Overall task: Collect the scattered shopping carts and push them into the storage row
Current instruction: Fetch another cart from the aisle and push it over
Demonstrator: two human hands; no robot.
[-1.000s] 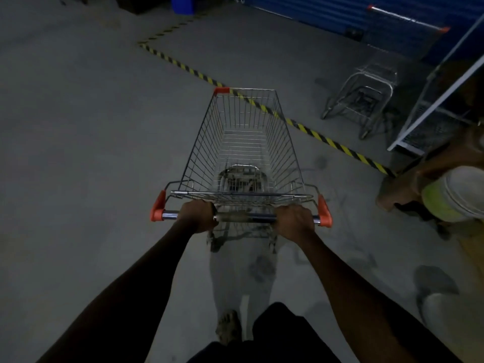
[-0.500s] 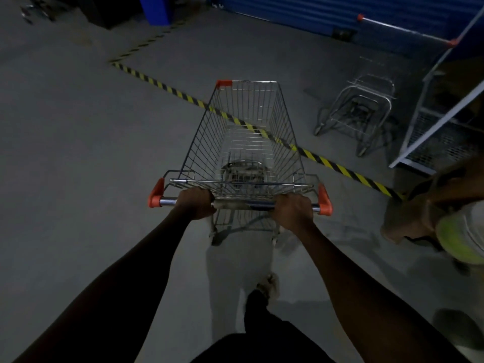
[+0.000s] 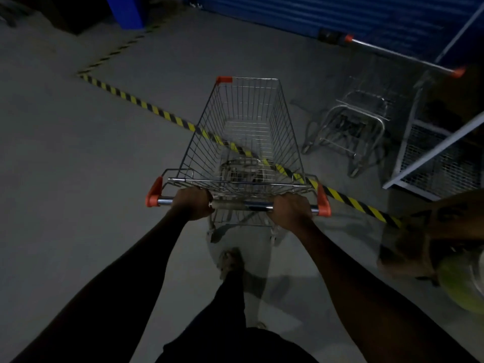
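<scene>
Hands — left (image 3: 192,204), right (image 3: 290,209) — gripping cart handle (image 3: 241,205); floor tape (image 3: 146,107) beneath

Before us stands an empty wire shopping cart (image 3: 246,142), upright, orange caps on its handle ends and one front corner, straddling the striped floor tape (image 3: 146,107); a second cart (image 3: 356,127), blurred, stands off to its right.

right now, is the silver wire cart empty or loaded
Empty. Through the mesh of the silver wire shopping cart only the grey floor and the yellow-and-black striped tape show; no goods inside.
</scene>
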